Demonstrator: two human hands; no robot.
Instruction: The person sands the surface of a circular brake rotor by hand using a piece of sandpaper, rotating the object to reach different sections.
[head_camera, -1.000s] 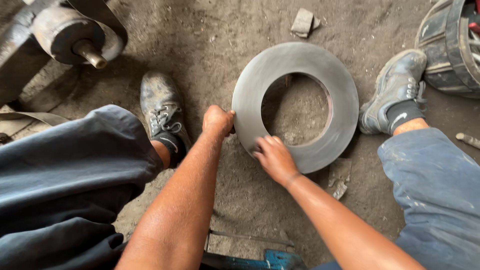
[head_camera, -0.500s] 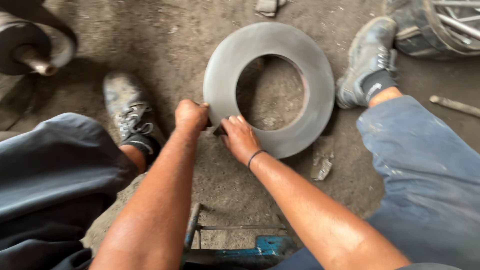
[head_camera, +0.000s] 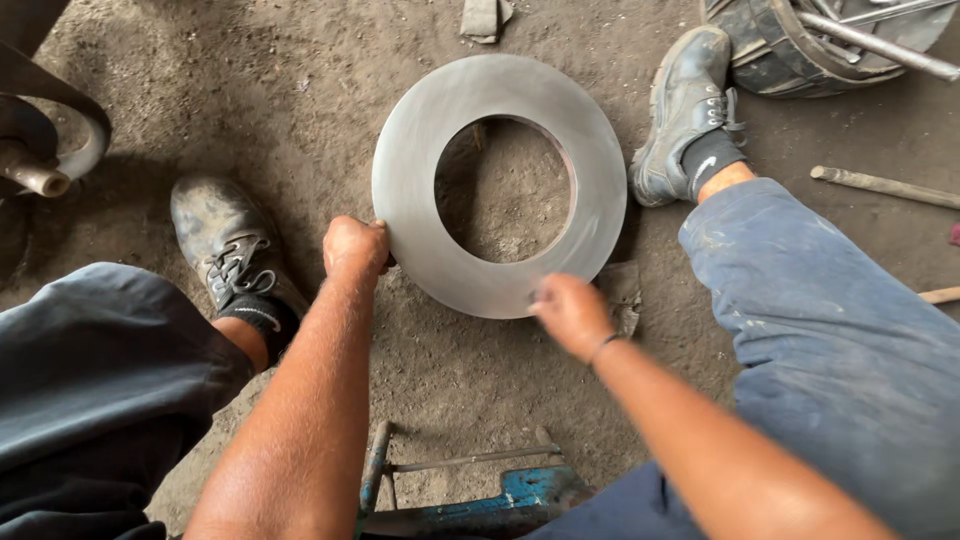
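Right hand (head_camera: 572, 312) now farther right along metal ring (head_camera: 410, 170), grip unclear; left hand (head_camera: 354, 245) still clenched on its rim.

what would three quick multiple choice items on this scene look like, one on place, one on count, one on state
1. Where does the ring lie?
A. on a bench
B. on the dirt floor between two shoes
C. in a bucket

2. How many shoes show?
A. one
B. two
C. four

3. What is the left hand doing?
A. gripping the ring's edge
B. hanging free
C. holding a hammer

Answers: 1 B, the floor shows through its hole; 2 B, a left shoe and a right shoe; 3 A, its fingers curl over the rim, while the right hand is blurred at the lower edge.
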